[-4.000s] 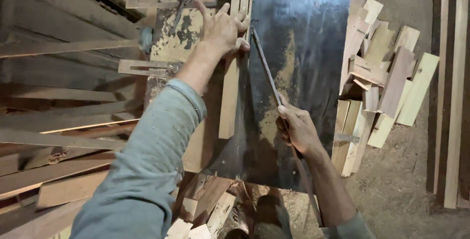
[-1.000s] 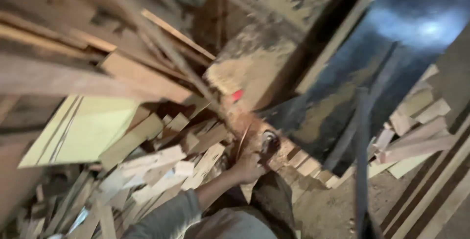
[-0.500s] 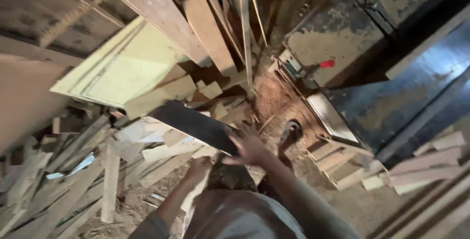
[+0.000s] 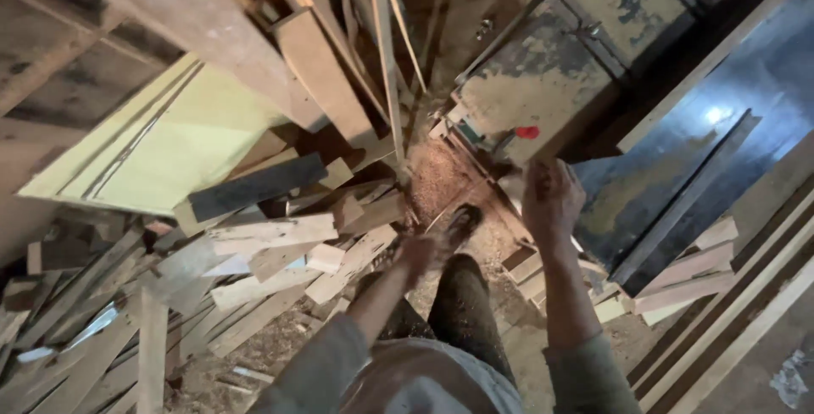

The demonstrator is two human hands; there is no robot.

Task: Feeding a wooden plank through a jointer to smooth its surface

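Observation:
My left hand (image 4: 420,257) is blurred and reaches forward over the scrap pile with nothing in it. A dark flat plank (image 4: 254,187) lies on top of that pile, apart from the hand. My right hand (image 4: 551,202) is raised with its back toward me and fingers loosely spread. It holds nothing and hovers by the corner of the saw machine's dark metal table (image 4: 670,168). My shoe (image 4: 462,223) stands on sawdust between the two hands.
A heap of short wood offcuts (image 4: 280,253) covers the floor at left, and a pale yellow-green board (image 4: 153,143) leans behind it. A red knob (image 4: 526,133) sticks out of the machine's side. Long wooden strips (image 4: 738,295) lie at the right, and planks (image 4: 322,66) lean at the top.
The dark plank that was by my left hand half a second ago now lies on the scrap pile. My right hand has come up beside the machine. The view has swung left since four seconds ago.

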